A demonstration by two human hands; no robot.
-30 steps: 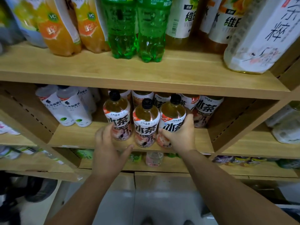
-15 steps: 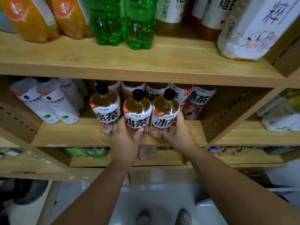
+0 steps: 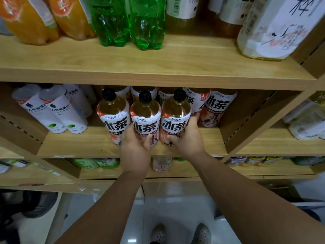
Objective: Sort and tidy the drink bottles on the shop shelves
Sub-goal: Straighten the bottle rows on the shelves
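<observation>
Three amber tea bottles with black caps and white labels stand upright, caps up, labels facing out, in a row near the front edge of the wooden middle shelf (image 3: 73, 145). The left hand (image 3: 135, 150) curls round the middle bottle (image 3: 145, 118). The right hand (image 3: 189, 140) wraps the right bottle (image 3: 175, 115).

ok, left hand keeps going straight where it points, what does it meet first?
The left hand grips the middle front amber tea bottle with black cap and white label, so that comes first. Behind it stands a rear row of like-labelled tea bottles, probably next; the depth between is unclear.
</observation>
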